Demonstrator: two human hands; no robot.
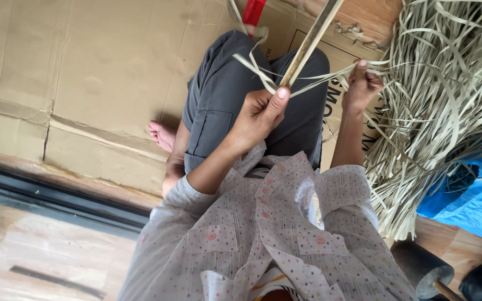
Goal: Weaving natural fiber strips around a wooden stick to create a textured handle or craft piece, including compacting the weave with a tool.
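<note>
I sit cross-legged in grey trousers on flattened cardboard (pixel 101 72). My left hand (pixel 260 114) grips the lower end of a long flat wooden stick (pixel 311 42) that slants up to the top edge. Thin pale leaf strips (pixel 258 69) cross at the stick just above my thumb. My right hand (pixel 361 86) pinches the end of one strip that runs from the stick toward the right. A big heap of the same pale strips (pixel 447 95) lies right beside that hand.
A blue plastic sheet (pixel 475 195) lies under the heap at the right. A dark round-headed tool (pixel 425 267) rests on the wooden floor at the bottom right. A dark metal door track (pixel 51 195) runs along the left. A red object (pixel 254 11) sits near the top.
</note>
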